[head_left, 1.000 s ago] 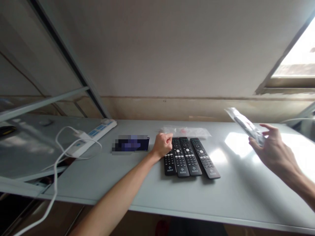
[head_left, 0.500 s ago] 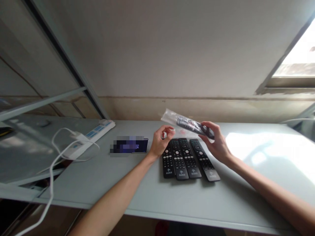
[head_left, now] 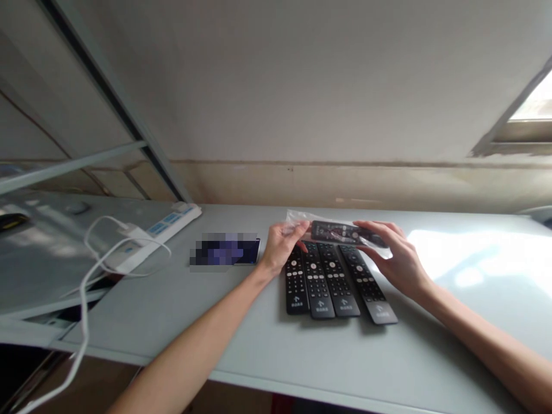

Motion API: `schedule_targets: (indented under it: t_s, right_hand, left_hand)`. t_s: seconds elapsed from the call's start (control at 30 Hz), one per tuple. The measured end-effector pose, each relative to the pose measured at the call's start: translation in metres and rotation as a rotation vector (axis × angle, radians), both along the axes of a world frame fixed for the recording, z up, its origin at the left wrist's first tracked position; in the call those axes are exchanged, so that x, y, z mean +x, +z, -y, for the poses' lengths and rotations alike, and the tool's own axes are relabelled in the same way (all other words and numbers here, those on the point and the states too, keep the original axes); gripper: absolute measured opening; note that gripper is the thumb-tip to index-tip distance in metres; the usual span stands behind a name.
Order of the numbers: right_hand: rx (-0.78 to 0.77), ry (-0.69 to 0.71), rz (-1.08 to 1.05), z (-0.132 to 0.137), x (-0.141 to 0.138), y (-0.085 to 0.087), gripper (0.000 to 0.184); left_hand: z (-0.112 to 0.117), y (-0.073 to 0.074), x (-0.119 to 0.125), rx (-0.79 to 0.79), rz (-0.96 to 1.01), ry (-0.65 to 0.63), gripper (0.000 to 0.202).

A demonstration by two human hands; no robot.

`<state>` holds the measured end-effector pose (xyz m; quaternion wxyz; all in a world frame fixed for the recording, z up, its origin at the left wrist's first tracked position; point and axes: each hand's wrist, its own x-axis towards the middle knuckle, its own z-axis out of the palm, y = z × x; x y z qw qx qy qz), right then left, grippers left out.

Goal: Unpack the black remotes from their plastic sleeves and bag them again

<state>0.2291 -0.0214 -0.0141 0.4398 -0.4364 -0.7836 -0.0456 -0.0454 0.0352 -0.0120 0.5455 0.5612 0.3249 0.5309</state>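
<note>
A black remote in a clear plastic bag [head_left: 334, 231] is held crosswise just above the far ends of several black remotes [head_left: 334, 280] lying side by side on the grey table [head_left: 276, 351]. My left hand [head_left: 280, 248] pinches the bag's left end, fingers closed. My right hand [head_left: 394, 256] grips the bag's right end from below and behind, fingers curled round it.
A dark phone [head_left: 226, 252] lies left of the remotes. Further left a white power strip [head_left: 153, 233] with white cables [head_left: 86, 287] runs towards the table's front left edge. A wall stands close behind the table, and a metal shelf frame [head_left: 64, 169] rises at the left.
My right hand brought the bagged remote in from the far right to above the row of remotes. My left hand lifted from the leftmost remote and took hold of the bag's left end.
</note>
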Motion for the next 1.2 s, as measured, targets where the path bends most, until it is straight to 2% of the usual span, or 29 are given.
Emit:
schedule_targets:
  t_s: [0.3,0.47,0.53,0.6,0.7,0.77,0.87,1.0,1.2]
  right_hand:
    - [0.011,0.029,0.022,0.005,-0.004,0.002,0.054]
    - [-0.017,-0.053,-0.164,0.007,-0.005,0.011,0.055]
    - [-0.112,-0.119,-0.322,0.005,-0.003,0.015,0.054]
    - [-0.272,-0.156,-0.473,0.003,0.000,0.016,0.048]
    - [-0.507,-0.102,-0.612,-0.001,0.005,0.015,0.054]
    - [-0.583,-0.035,-0.692,-0.003,0.007,0.014,0.060]
    - [-0.594,0.039,-0.788,-0.007,0.009,0.017,0.057]
    - [-0.535,0.031,-0.748,-0.009,0.009,0.038,0.056]
    - [-0.357,-0.076,-0.447,-0.014,0.006,0.090,0.052]
  left_hand:
    - [-0.003,-0.004,0.001,-0.104,0.038,0.022,0.039]
    - [-0.005,-0.001,0.000,-0.087,0.089,0.068,0.037]
    - [-0.005,0.001,0.000,-0.107,0.134,0.064,0.041]
    - [-0.004,0.002,0.000,-0.120,0.166,0.055,0.043]
    - [-0.003,0.002,0.001,-0.128,0.180,0.064,0.043]
    - [-0.001,0.002,0.002,-0.135,0.192,0.067,0.044]
    - [0.000,0.004,0.002,-0.164,0.229,0.018,0.046]
    - [-0.001,0.008,-0.001,-0.213,0.300,-0.033,0.050]
    - [-0.003,0.010,-0.005,-0.265,0.389,-0.111,0.053]
